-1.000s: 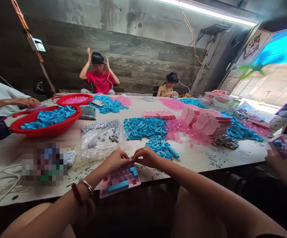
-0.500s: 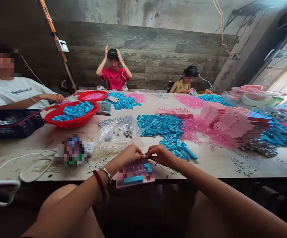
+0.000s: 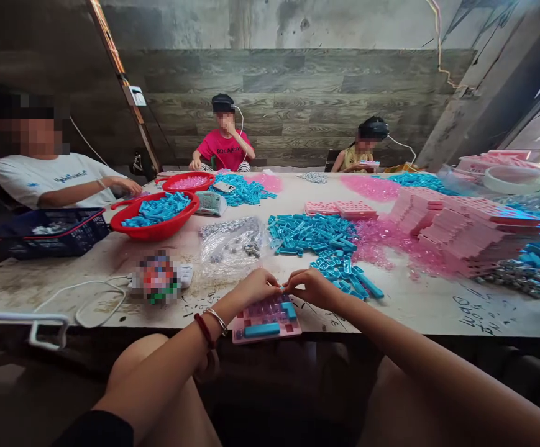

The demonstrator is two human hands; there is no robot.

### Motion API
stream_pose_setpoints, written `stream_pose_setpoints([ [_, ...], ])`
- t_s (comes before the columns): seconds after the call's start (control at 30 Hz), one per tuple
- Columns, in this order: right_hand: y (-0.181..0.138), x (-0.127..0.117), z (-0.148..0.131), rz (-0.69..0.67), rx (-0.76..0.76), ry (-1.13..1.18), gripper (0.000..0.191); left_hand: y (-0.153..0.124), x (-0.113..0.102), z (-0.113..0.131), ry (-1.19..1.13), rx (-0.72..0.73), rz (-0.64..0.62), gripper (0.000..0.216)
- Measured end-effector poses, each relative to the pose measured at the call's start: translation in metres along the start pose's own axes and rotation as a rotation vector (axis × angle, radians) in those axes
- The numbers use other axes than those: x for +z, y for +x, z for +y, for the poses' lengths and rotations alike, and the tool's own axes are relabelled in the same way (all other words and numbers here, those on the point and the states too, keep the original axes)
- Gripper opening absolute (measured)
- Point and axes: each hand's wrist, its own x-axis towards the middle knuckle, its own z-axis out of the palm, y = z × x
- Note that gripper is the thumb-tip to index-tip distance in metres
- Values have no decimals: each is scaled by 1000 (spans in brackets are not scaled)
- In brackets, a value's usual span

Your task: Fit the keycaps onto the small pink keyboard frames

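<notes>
Over the far edge of a pink plastic tray (image 3: 292, 331), my left hand (image 3: 258, 288) and my right hand (image 3: 312, 287) meet with fingertips pinched together. A speck of light blue shows between them, a small piece mostly hidden by the fingers. The tray lies at the table's front edge. It carries a long blue plastic bar (image 3: 261, 330), a blue corner-shaped piece (image 3: 289, 311) and several clear pinkish pieces. Just beyond my right hand lie loose blue plastic pieces (image 3: 316, 234).
Behind my hands is a clear bag (image 3: 232, 245) of small silvery parts. Pink trays are stacked (image 3: 470, 230) at right beside pink bits (image 3: 386, 242). A red basket (image 3: 155, 231) of blue pieces and a dark blue basket (image 3: 64, 239) stand left. Three people sit around the table.
The view has swung left, so everything sits further right. My hands stay pinched together above the tray. The person in the red shirt has lowered both hands from the headgear.
</notes>
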Motion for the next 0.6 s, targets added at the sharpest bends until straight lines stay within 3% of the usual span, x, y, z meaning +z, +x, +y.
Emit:
stream_pose_setpoints([
  [0.1,3,0,-5,-24,-5,-38,13,-7,-13,6,24,64,84,29],
  [0.17,4,0,-8,-44,-20,-86,15,-18,-39,0,22,75,263,29],
  [0.27,4,1,-13,-50,-41,-101,18,-49,-99,-34,126,-109,707,29],
  [0.33,4,2,-15,-38,-28,-60,19,-76,-137,-73,252,-320,983,28],
  [0.37,5,2,-17,-30,-16,-33,19,-88,-151,-94,279,-434,1063,28],
  [0.4,6,2,-18,-22,0,-10,18,-98,-161,-114,258,-533,1112,27],
  [0.5,10,4,-19,-24,38,14,14,-111,-169,-160,-43,-690,1083,26],
  [0.6,15,6,-18,-26,64,10,12,-105,-160,-176,-191,-711,1039,26],
])
